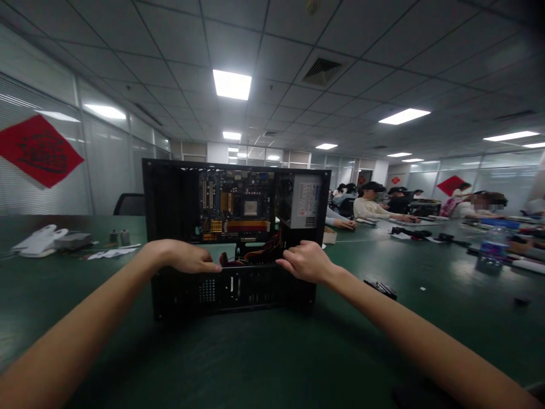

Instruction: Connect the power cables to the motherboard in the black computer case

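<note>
A black computer case (236, 309) stands on the table with its open side facing me. Inside it are a motherboard (251, 196) with slots and a silver processor, and a grey power supply (304, 201) at upper right. Red, yellow and black cables (266, 251) hang below the board. My left hand (181, 257) grips the inner metal edge at the left, thumb lying along it and fingertips hidden. At the right end of that edge, my right hand (307, 261) is closed with curled fingers and its thumb towards the edge.
The green table (409, 335) extends to both sides. White bags (40, 241) and a grey box (73, 241) lie left. Right are dark metal parts (380, 288), a water bottle (494, 250) and black items (411, 233). Several people sit farther back.
</note>
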Demonstrator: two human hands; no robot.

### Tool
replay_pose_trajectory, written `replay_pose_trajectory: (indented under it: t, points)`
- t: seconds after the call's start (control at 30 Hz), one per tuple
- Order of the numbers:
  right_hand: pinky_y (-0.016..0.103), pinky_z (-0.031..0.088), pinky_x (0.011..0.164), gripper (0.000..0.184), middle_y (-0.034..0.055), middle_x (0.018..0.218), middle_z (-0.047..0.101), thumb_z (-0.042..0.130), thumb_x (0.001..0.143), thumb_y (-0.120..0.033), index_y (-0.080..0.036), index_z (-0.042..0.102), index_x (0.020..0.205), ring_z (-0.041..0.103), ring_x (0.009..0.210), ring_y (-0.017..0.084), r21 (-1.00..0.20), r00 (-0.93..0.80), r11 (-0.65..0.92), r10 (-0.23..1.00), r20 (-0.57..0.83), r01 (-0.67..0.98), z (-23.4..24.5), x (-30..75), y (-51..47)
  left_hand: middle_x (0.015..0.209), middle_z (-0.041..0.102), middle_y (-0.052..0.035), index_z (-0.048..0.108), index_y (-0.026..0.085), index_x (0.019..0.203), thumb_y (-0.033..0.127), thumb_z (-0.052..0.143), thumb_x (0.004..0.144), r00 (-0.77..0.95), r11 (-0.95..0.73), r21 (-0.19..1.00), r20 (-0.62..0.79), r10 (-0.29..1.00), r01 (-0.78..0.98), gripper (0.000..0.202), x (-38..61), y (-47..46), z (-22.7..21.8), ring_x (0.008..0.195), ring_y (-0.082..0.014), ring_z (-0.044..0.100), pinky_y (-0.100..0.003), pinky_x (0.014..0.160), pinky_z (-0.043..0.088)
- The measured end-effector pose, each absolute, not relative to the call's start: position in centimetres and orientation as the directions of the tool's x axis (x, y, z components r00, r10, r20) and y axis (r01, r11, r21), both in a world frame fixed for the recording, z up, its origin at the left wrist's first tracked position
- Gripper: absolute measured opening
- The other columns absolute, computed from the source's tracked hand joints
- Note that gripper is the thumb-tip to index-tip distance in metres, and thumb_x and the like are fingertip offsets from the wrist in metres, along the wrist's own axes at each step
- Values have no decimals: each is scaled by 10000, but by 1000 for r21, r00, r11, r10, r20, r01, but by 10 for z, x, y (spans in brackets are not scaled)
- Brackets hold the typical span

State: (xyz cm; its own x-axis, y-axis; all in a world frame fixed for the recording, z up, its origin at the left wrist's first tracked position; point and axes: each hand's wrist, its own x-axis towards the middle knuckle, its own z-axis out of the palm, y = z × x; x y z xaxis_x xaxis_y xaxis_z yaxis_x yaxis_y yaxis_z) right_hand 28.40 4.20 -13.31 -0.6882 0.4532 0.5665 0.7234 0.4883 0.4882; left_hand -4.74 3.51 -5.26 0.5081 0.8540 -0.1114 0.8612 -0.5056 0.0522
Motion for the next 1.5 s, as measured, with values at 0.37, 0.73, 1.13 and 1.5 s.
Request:
replay_pose_trajectory:
  t: [0.37,0.73,1.13,1.5]
  points:
    - [269,412,676,534,130,947,753,458,1006,-551,-111,760,1030,660,815,205,-134,-702,714,700,130,687,-94,157,76,1084,756,-75,735,197,1071,250,562,731,594,-573,195,-76,801,796,386,-44,68,-26,950,-239,693,-293,804,529]
    - [207,286,459,495,-8,662,588,601,913,-566,-91,713,992,429,499,67,-645,-576,679,700,423,351,-39,211,40,1432,597,-90,496,237,1464,540,702,774,701,-690,185,7,713,700,781,-30,44,-17,1250,-265,587,-300,977,476]
    - [225,332,513,433,5,690,615,676,855,-523,-99,743,905,496,599,92,-465,-666,790,599,445,400,-11,246,-9,1054,687,-22,601,204,1163,554,766,716,767,-807,192,251,590,558,591,6,-4,-5,854,-186,647,-257,703,484]
    - [220,336,505,438,-3,699,606,646,879,-547,-112,691,872,508,591,92,-483,-597,784,615,516,390,-11,244,-10,1156,703,-90,602,181,1228,412,685,821,755,-867,-50,518,401,495,475,13,-2,-5,1007,-236,678,-326,834,540]
